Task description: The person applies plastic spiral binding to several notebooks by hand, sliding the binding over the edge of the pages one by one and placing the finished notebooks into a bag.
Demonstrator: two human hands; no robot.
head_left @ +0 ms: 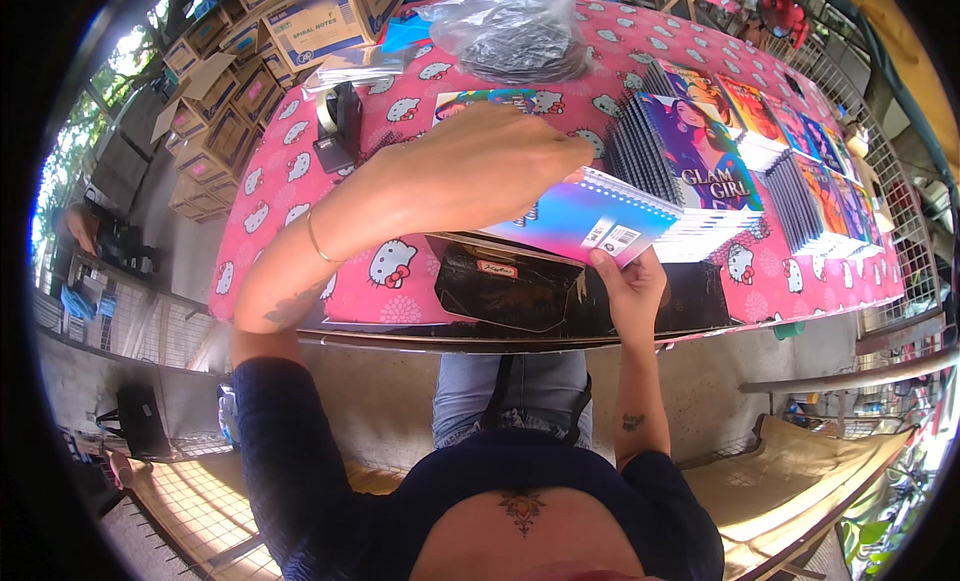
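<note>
My right hand (632,286) grips the lower right corner of a spiral notebook (560,226), thumb on top beside a white barcode label. The notebook has a blue, pink and purple cover and white coil binding along its far edge. It is held tilted above the table's near edge. Curled over the notebook's coil edge is my left hand (495,166), closed, with its fingertips mostly hidden. Under the notebook lies a black flat panel (500,291) with a small label. Just beyond my left hand, a colourful printed cover (480,99) lies partly covered.
Stacks of illustrated spiral notebooks (695,161) stand to the right on the pink patterned tablecloth (255,216). A black tape dispenser (337,131) sits at left. Clear plastic packaging (515,41) is piled at the back. Cardboard boxes (215,131) rise beyond the table's left side.
</note>
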